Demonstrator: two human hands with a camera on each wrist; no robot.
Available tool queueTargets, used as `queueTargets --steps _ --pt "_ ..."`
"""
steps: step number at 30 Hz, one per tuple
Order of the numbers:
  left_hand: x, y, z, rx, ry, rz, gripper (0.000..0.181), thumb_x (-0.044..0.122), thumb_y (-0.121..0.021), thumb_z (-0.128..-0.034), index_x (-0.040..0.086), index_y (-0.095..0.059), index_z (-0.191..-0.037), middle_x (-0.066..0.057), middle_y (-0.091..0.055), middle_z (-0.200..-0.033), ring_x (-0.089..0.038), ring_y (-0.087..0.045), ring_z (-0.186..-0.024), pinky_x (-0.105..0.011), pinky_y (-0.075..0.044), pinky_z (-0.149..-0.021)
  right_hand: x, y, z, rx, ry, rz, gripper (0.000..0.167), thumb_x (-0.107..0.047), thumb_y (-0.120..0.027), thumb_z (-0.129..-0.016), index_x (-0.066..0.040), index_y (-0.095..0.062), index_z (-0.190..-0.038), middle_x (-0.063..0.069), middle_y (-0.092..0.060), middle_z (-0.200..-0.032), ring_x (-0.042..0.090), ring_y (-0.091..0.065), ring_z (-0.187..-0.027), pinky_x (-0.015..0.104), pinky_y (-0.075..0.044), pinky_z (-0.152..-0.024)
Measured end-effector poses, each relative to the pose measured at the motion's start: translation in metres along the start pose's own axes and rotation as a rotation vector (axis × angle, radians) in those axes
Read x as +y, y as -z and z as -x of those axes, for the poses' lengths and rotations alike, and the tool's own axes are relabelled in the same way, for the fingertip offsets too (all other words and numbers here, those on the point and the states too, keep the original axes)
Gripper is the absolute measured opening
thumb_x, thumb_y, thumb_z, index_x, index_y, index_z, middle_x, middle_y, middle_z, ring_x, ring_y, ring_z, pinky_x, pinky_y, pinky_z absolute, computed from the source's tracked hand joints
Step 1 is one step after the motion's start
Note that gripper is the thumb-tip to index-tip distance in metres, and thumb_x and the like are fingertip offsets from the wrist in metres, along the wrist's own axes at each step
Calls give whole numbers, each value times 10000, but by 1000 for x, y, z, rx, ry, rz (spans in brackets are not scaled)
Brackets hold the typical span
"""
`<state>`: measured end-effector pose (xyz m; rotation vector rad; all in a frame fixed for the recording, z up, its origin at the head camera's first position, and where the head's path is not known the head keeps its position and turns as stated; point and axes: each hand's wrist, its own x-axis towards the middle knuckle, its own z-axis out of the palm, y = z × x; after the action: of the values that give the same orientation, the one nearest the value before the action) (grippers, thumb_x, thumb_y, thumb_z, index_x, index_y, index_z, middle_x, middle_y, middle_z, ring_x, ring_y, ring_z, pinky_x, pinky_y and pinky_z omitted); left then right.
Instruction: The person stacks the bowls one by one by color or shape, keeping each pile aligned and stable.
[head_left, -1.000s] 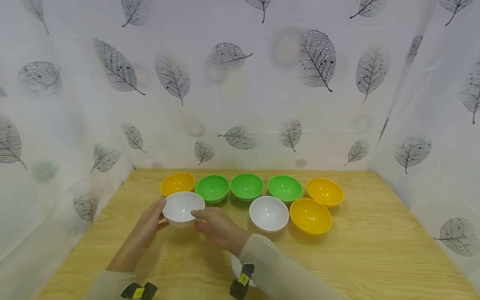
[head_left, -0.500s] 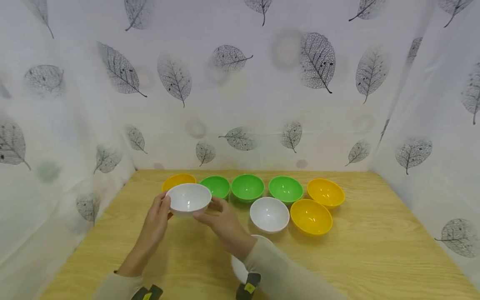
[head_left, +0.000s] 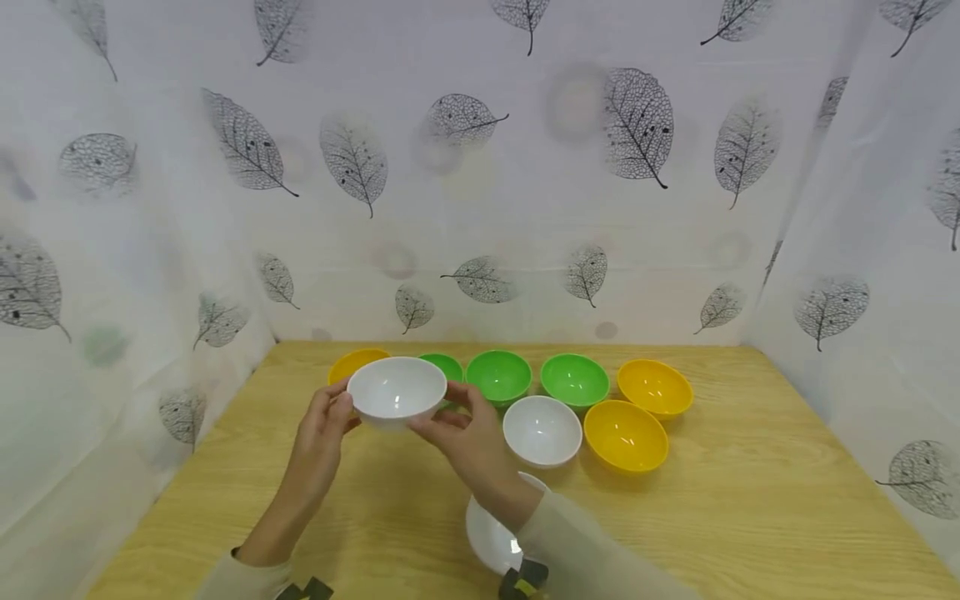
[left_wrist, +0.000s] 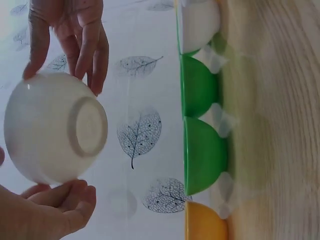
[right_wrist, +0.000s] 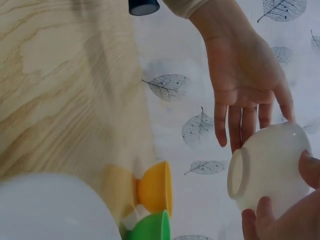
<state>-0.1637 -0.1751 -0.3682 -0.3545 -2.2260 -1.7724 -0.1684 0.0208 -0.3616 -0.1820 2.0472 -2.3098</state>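
Observation:
Both hands hold up a white bowl [head_left: 397, 390] between them, clear of the table. The left hand [head_left: 317, 437] grips its left side, thumb near the rim. On the right side, the right hand [head_left: 472, 446] holds it with thumb and fingers. In the left wrist view the underside of the white bowl [left_wrist: 55, 125] and its foot ring face the camera. The right wrist view also shows the bowl [right_wrist: 272, 165] between the two hands. Behind it, a yellow bowl [head_left: 354, 364] and a green bowl [head_left: 447, 367] are partly covered.
Two green bowls [head_left: 498, 377] [head_left: 574, 380] stand along the back. Two yellow bowls [head_left: 655, 387] [head_left: 626, 435] are at right, beside a white bowl [head_left: 542, 431]. Another white bowl [head_left: 491, 537] lies partly under the right forearm. Leaf-printed curtains [head_left: 480, 192] surround the wooden table [head_left: 750, 500].
The white bowl in both hands has risen and moved right, now covering part of the left green bowl. The right hand's fingers have shifted round its side. The other bowls stay in place.

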Motion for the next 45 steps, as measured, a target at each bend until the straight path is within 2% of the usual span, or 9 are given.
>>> queueTargets --steps 5,10,12,18,23,26,30,38,45 --pt "2 -1 1 -5 2 9 358 76 -464 -1009 -48 -418 -1342 -276 -554 -1258 28 -571 -1052 -110 -457 -908 -5 15 3 -41 29 -10 685 -198 -787 -801 -1 -432 -1353 164 -510 -1367 300 -546 -1210 321 -520 -929" --pt "5 -2 5 -31 82 6 492 128 -537 -985 18 -372 -1436 -107 -566 -1171 -38 -550 -1027 -121 -475 -884 -8 28 4 -119 45 0 692 -225 -768 -824 -24 -422 -1389 153 -494 -1396 292 -533 -1235 334 -492 -972" --pt "6 -3 7 -49 98 -2 513 149 -551 -981 29 -378 -1448 -76 -562 -1185 -64 -531 -1032 -128 -480 -878 -9 33 5 -155 46 19 697 -245 -756 -835 -53 -414 -1412 129 -495 -1403 279 -527 -1244 347 -488 -979" --pt "7 -8 9 -105 79 33 487 106 -587 -956 -5 -435 -1405 -161 -497 -1373 -48 -528 -1113 -174 -491 -907 -10 47 7 -218 76 79 700 -232 -752 -840 -81 -410 -1432 118 -515 -1386 281 -515 -1253 348 -489 -977" --pt "10 -16 10 -144 98 138 544 43 -639 -907 -48 -413 -1394 -237 -450 -1410 -42 -588 -1099 -219 -511 -900 -13 57 11 -234 97 114 732 -212 -770 -822 -58 -392 -1431 167 -494 -1380 314 -536 -1222 323 -512 -938" --pt "11 -19 10 -175 102 168 575 27 -664 -883 -52 -414 -1395 -249 -452 -1407 -63 -597 -1096 -241 -518 -900 -14 65 14 -229 130 187 760 -198 -777 -814 -52 -375 -1443 168 -496 -1360 316 -568 -1177 311 -525 -917" --pt "9 -22 12 -221 76 151 578 28 -678 -871 -29 -440 -1394 -208 -479 -1403 -83 -598 -1102 -270 -536 -882 -13 77 18 -255 179 287 772 -205 -774 -817 -51 -369 -1456 162 -507 -1340 304 -590 -1142 294 -514 -933" --pt "7 -35 15 -324 -42 57 719 77 -791 -770 -4 -450 -1397 -142 -525 -1351 -73 -524 -1142 -255 -487 -963 -8 110 27 -383 205 262 714 -138 -754 -830 -54 -391 -1440 172 -473 -1382 321 -573 -1154 308 -516 -938" --pt "11 -55 21 -408 -40 63 728 125 -824 -743 123 -483 -1386 -48 -502 -1399 -229 -507 -1209 -333 -477 -992 -6 138 38 -447 298 297 726 -66 -756 -810 -44 -381 -1432 184 -459 -1397 257 -591 -1128 336 -520 -938"
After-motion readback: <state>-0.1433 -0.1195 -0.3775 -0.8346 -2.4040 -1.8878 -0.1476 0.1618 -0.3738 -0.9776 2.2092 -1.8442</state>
